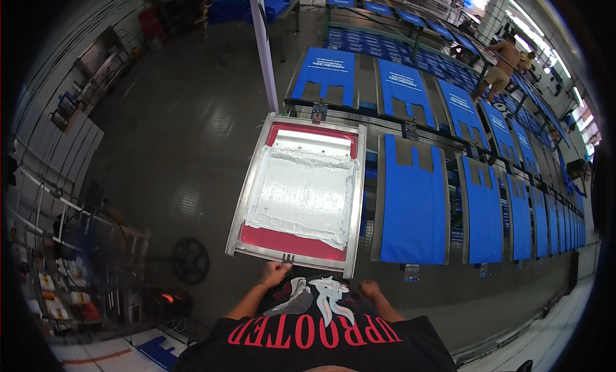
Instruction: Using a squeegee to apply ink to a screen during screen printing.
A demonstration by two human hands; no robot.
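In the head view, our left hand (pixel 274 274) is at the near edge of the printing screen (pixel 357 199), fingers by a small bracket (pixel 288 259); we cannot tell whether they grip it. Our right hand (pixel 369 288) is near the near right corner, its grip unclear to us. Grey floor (pixel 160 128) stretches to the left; a blue fabric panel (pixel 414 211) lies near the right edge. Inside the metal rim, white ink (pixel 301 189) covers much of the red mesh (pixel 295 237).

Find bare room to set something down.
Bare floor lies left of the screen-printing frame and white post. Crowded: blue fabric panels fill rows to the right; white ink covers most of the red mesh.
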